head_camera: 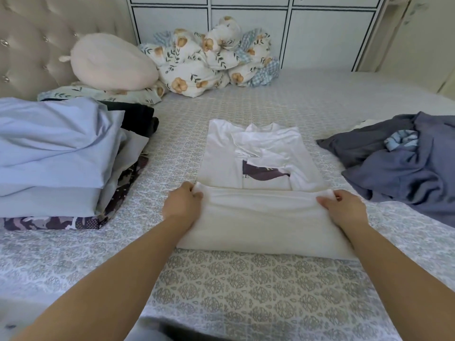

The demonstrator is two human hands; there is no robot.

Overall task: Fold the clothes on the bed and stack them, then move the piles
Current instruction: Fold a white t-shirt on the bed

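- Patterned grey-and-white bedding covers the bed [246,286], and the clothes lie spread across it.
- Near the middle of the bed lies a white T-shirt [261,173], front up with a dark print showing, its long axis running away from the person and its neckline at the far end.
- Its sleeves are folded in over the chest, and its near hem end is doubled up toward the print.
- The left hand [183,204] pinches the left corner of that raised fold, fingers closed on the cloth.
- The right hand [343,207] grips the right corner the same way, so the fold edge runs crosswise between the two hands.
- To the left sits a stack of folded clothes [56,158], pale blue on top, with a camouflage-print piece at the bottom.
- To the right lies an unfolded heap of dark grey-blue garments [403,163].
- Farther back rest a pink plush cushion [110,62] and a bundled floral quilt [211,57], against a white cabinet [320,28].
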